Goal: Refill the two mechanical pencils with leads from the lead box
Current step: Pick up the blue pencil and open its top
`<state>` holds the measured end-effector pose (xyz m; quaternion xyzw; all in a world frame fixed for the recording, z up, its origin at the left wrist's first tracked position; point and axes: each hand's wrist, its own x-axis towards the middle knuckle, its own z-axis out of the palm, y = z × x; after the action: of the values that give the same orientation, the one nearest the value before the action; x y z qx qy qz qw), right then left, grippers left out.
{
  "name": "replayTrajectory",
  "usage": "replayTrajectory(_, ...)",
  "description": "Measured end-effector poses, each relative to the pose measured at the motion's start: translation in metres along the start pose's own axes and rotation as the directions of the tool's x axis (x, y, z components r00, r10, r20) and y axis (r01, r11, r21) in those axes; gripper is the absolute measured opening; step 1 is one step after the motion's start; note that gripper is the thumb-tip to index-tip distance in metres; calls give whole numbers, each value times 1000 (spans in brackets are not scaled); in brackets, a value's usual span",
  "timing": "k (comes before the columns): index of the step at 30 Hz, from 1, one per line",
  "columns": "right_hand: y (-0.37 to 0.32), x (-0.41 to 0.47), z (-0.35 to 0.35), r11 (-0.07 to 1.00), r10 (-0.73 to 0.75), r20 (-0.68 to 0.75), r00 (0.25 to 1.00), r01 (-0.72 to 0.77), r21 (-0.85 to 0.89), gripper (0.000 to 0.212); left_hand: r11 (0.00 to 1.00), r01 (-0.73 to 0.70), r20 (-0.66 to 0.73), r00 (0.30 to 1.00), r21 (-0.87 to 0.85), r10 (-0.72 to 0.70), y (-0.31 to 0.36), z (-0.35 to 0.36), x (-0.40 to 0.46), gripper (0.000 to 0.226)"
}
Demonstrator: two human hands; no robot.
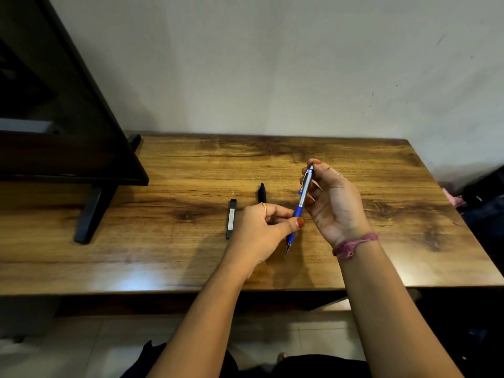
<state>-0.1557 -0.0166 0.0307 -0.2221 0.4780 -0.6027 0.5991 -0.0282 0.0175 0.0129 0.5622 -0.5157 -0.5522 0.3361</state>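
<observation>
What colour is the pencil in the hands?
The mechanical pencil has a blue grip and a silver barrel, seen best in the head view.

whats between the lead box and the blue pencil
In the head view, the left hand gripping the blue pencil, and the black pencil behind it, lie right of the lead box.

bare forearms | left hand: gold ring | right wrist: pink band
</observation>
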Motion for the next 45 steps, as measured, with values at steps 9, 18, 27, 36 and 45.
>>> replayTrajectory(9,-21,8,-28,963,-126,-163,979,81,-257,8,997,36,-13,999,-71,-37,-4,-3,-2,19)
replayTrajectory(18,-7,16,-64,349,-261,-195,945,-96,-932,6,980,64,-66,995,-188,-77,-4,-2,3,18)
replayTrajectory(27,-5,14,-59,310,-250,-183,951,-100,-945,16,978,71,-75,993,-195,-88,-4,-4,4,17)
replayTrajectory(36,-11,-7,-55,527,-147,-134,980,-37,-849,14,972,80,-96,990,-223,-103,-4,-2,6,16)
replayTrajectory(45,-1,-40,-13,745,119,43,992,-61,-665,25,944,68,-165,978,-322,-126,-6,-2,10,25)
